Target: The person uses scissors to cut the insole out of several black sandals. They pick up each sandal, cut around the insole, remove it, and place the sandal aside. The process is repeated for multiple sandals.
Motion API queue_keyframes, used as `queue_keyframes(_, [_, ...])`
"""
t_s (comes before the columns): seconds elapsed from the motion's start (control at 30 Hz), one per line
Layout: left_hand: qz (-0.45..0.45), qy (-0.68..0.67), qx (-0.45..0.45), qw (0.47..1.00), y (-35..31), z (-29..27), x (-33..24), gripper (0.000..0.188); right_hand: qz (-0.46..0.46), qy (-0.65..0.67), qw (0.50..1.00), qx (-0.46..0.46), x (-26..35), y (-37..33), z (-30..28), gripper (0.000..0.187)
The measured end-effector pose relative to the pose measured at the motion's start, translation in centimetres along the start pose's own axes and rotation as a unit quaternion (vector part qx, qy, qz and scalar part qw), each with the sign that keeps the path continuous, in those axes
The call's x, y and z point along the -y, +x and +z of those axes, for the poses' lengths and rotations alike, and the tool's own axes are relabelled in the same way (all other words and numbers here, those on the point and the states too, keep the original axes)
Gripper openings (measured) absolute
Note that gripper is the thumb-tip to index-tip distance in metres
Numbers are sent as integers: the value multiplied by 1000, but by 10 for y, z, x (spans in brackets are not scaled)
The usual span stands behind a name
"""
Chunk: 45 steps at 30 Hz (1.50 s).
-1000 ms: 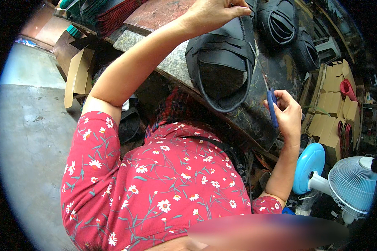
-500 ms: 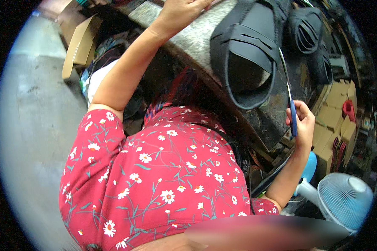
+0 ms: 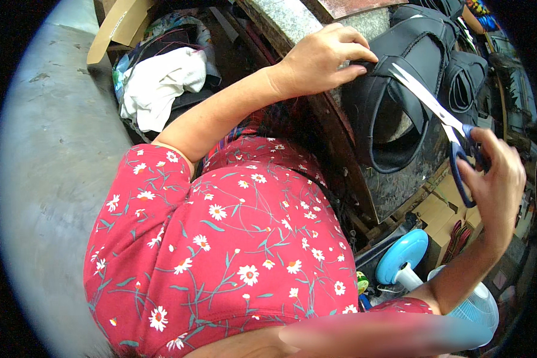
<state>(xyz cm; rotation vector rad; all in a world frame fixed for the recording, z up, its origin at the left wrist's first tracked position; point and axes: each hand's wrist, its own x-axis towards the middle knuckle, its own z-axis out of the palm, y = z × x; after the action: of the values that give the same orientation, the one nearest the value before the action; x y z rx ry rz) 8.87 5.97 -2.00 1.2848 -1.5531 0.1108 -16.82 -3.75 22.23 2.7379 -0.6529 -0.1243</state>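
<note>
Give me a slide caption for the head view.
Left hand pinching a black strappy shoe, right hand holding slightly open blue-handled metal scissors.

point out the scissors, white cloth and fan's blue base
scissors [image 3: 446, 116]: head view, near the pivot
white cloth [image 3: 163, 85]: head view, mid folds
fan's blue base [image 3: 397, 253]: head view, disc face

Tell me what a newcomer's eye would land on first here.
First, the red floral shirt, filling the lower middle of the view. Next, at right, the blue-handled scissors in the right hand, blades slightly apart against the black shoe upper, which the left hand touches at its edge. The heaped white cloth at upper left also stands out.
</note>
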Motion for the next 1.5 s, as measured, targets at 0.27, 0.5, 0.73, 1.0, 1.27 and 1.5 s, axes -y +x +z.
queue_keyframes(0.27, [18, 21, -47, 999, 9, 14, -2, 7, -168, -7, 986, -3, -25, 56, -11, 59])
queue_keyframes(0.5, [59, 85, -48, 993, 12, 19, -11, 9, -328, 19, 942, 69, -85, 114, 7, 60])
queue_keyframes(0.73, [25, 63, -95, 993, 12, 18, -16, 8, -161, 27, 964, 210, 4, 94, -66, 45])
queue_keyframes(1.0, [84, 74, -99, 989, 10, 19, -8, 12, -272, -59, 957, 75, -45, 86, -10, 57])
queue_keyframes(1.27, [39, 24, -22, 999, -4, -8, -41, 31, -4, 72, 997, -25, -58, 58, -20, 49])
queue_keyframes(1.5, [66, -55, 82, 993, -27, 17, -81, 64, 93, 15, 974, -207, -60, -32, 9, 37])
